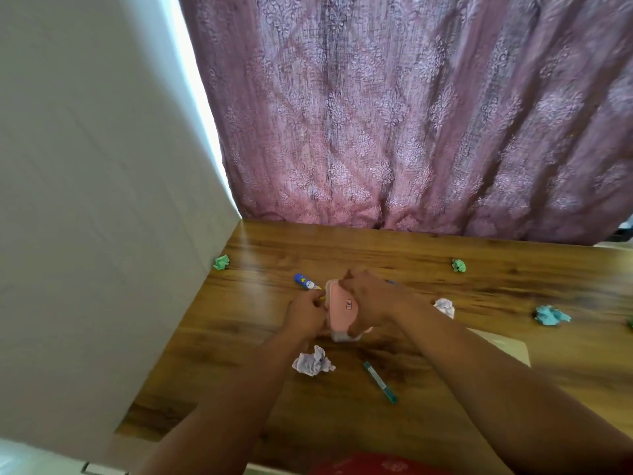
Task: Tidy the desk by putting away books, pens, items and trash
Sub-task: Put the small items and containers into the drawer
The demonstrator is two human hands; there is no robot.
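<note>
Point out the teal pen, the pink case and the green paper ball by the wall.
teal pen (380,382): head view, middle of its barrel.
pink case (342,311): head view, its flat pink face between the hands.
green paper ball (221,261): head view, centre of the crumple.

Pink pouch (342,308) mid-desk, crumpled papers (312,361), teal pen (379,382) around.

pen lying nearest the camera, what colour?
Teal pen, clearest in the head view, on the wooden desk.
</note>
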